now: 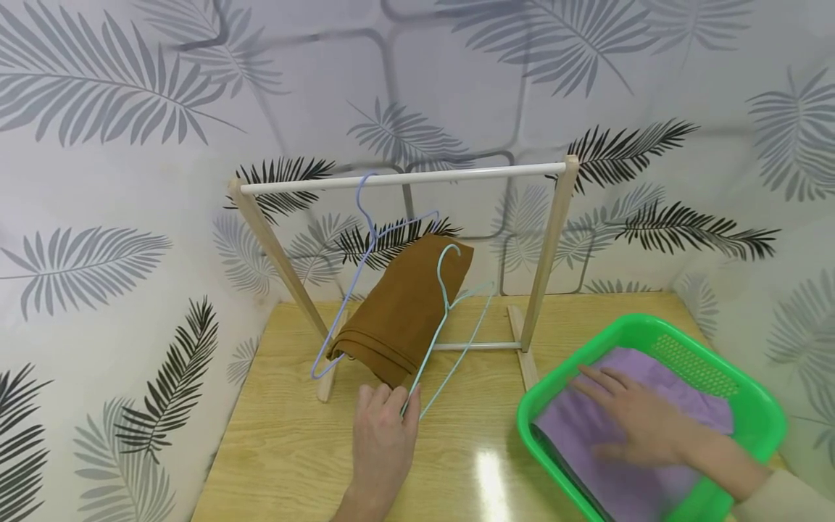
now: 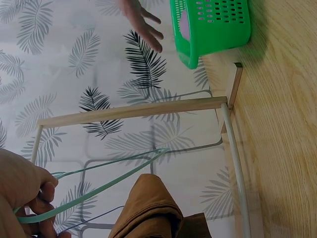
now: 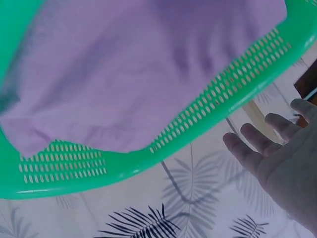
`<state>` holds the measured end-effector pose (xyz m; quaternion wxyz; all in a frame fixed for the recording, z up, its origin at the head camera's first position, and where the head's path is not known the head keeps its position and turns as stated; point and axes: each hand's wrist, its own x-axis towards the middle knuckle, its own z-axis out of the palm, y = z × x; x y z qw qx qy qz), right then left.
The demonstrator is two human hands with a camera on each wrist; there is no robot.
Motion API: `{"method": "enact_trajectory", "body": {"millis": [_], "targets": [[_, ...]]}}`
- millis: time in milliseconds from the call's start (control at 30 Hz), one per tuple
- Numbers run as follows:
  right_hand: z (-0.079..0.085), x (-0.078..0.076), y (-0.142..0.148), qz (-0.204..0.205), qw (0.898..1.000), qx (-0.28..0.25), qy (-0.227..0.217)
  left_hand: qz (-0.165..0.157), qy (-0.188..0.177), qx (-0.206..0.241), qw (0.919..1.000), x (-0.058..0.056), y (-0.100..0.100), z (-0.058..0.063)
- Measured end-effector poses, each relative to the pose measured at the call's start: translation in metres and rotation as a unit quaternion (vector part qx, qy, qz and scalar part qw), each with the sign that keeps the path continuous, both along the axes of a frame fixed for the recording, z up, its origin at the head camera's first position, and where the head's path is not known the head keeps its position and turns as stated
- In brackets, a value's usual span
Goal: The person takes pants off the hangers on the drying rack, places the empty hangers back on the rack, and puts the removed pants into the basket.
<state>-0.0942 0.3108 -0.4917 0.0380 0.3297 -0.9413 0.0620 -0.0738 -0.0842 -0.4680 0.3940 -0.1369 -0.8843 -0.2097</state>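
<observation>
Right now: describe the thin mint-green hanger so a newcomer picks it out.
On the wooden table stands a white-railed wooden clothes rack. In front of it, the person's left hand grips the thin mint-green hanger. Unlike the lavender hanger on the rack, which carries brown cloth, it is bare, its hook free.

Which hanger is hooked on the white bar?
The periwinkle hanger, with the brown garment draped on it; its hook goes over the white bar. The mint-green hanger is off the bar, held in the left hand.
</observation>
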Motion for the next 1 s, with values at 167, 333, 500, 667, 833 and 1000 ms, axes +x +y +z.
{"method": "enact_trajectory", "body": {"millis": [167, 333, 500, 667, 833, 1000], "targets": [[0.018, -0.008, -0.003, -0.012, 0.999, -0.025, 0.027, 0.000, 0.012, 0.000, 0.9999, -0.001, 0.000, 0.000], [0.034, -0.019, -0.006, -0.064, 0.996, -0.048, 0.036, -0.003, 0.016, -0.001, 0.9999, -0.001, 0.000, -0.001], [0.043, -0.030, -0.009, -0.105, 0.991, -0.064, 0.044, -0.003, 0.022, -0.007, 0.9997, -0.002, 0.000, -0.001], [0.048, -0.038, -0.015, -0.123, 0.985, -0.091, 0.077, -0.003, 0.020, -0.002, 0.9998, -0.002, 0.001, 0.000], [0.050, -0.046, -0.023, -0.145, 0.978, -0.111, 0.098, -0.004, 0.016, 0.002, 0.9999, -0.001, 0.001, 0.000], [0.050, -0.057, -0.031, -0.156, 0.970, -0.140, 0.127, -0.003, 0.014, -0.002, 0.9999, -0.001, 0.001, -0.001]]}}
